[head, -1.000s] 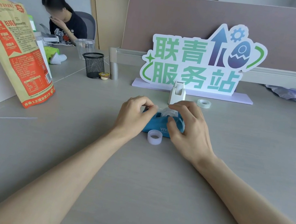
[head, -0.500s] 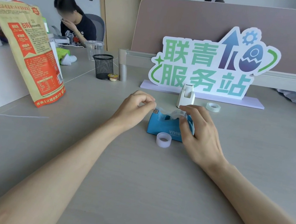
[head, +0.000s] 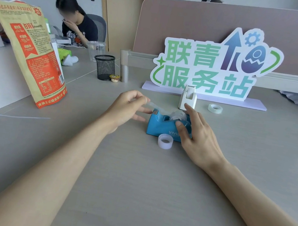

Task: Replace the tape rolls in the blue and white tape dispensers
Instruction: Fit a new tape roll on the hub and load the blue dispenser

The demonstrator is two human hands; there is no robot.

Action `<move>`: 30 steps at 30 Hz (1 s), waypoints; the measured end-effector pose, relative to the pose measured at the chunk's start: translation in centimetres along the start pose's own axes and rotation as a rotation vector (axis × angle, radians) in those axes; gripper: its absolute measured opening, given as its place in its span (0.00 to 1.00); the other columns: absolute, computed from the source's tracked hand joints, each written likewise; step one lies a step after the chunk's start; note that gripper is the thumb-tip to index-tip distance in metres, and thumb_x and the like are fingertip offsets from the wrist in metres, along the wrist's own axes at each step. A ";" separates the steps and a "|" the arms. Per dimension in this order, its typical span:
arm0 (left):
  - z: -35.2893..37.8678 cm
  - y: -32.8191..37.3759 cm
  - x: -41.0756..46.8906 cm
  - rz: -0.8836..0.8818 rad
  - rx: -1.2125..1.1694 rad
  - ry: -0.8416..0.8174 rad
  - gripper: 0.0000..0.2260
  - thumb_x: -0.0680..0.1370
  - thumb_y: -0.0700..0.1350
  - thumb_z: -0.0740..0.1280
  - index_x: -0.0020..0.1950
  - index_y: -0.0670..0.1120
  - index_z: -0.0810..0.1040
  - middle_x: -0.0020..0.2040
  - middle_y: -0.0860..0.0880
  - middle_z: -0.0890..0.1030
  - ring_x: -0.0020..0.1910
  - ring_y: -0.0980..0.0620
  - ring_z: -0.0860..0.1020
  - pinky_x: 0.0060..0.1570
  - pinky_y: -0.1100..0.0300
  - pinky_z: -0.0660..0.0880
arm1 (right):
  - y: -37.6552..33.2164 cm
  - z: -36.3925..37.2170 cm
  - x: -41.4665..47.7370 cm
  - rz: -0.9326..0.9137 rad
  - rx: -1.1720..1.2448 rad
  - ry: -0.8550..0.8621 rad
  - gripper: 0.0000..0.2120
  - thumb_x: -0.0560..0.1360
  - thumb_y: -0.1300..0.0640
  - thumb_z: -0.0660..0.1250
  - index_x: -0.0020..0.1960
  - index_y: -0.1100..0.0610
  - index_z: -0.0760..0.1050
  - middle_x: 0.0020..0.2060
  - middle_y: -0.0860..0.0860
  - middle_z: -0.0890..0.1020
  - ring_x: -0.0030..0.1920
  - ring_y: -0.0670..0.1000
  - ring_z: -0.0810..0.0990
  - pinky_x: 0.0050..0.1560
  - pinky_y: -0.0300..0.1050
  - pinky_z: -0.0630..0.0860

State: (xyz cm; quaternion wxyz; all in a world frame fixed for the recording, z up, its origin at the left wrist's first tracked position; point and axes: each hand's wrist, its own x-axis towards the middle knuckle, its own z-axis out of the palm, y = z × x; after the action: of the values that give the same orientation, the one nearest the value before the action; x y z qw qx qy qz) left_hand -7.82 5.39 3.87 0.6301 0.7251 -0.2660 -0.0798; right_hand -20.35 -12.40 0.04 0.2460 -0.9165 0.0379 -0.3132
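Grey desk (head: 133, 188), matt surface. On it: blue tape dispenser (head: 158, 126), centre; empty tape core (head: 165, 141) just in front of it; white tape dispenser (head: 188, 97) behind; clear tape roll (head: 215, 108) to the right of that; cut-out sign (head: 215, 64) on a lilac base at the back; black mesh pen cup (head: 104, 67); small lidded cup (head: 114, 78) beside it; clear plastic cup (head: 96, 49); orange printed bag (head: 30, 50) standing at left.

Bright, even, diffuse light, source not visible. Shadows soft and faint: thin one under blue dispenser (head: 163, 126), another beneath forearms on desk (head: 131, 197). No harsh glare; mild sheen on orange bag (head: 31, 52). Focus sharp mid-frame. Wide-angle bending at edges: forearms stretched, partition (head: 215, 26) top curved. Face of seated person (head: 74, 22) blurred.
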 end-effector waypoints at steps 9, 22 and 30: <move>-1.3 -0.6 -0.4 -0.037 0.088 0.013 0.07 0.80 0.42 0.62 0.42 0.46 0.76 0.53 0.48 0.82 0.48 0.54 0.80 0.39 0.55 0.78 | 0.1 0.0 -0.1 0.011 0.010 -0.010 0.24 0.80 0.50 0.59 0.74 0.52 0.59 0.68 0.50 0.72 0.66 0.53 0.72 0.58 0.51 0.74; -1.5 -1.6 0.0 -0.052 0.240 0.043 0.06 0.78 0.45 0.64 0.45 0.45 0.79 0.43 0.51 0.80 0.48 0.56 0.78 0.40 0.59 0.73 | 0.0 0.0 -0.1 0.011 0.012 0.000 0.24 0.80 0.50 0.59 0.74 0.52 0.59 0.67 0.51 0.73 0.66 0.53 0.72 0.57 0.50 0.74; -1.3 -2.5 0.0 -0.123 0.379 -0.029 0.09 0.76 0.49 0.65 0.44 0.44 0.80 0.41 0.50 0.75 0.41 0.54 0.71 0.44 0.59 0.67 | 0.0 0.0 -0.1 0.010 0.006 0.003 0.24 0.80 0.50 0.60 0.74 0.53 0.60 0.67 0.51 0.73 0.65 0.53 0.72 0.56 0.47 0.72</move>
State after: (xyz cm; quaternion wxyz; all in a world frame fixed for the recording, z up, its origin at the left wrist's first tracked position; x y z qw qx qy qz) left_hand -6.53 6.67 1.73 0.4724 0.8444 -0.2405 -0.0774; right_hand -20.46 -12.34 -0.01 0.2501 -0.9151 0.0419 -0.3135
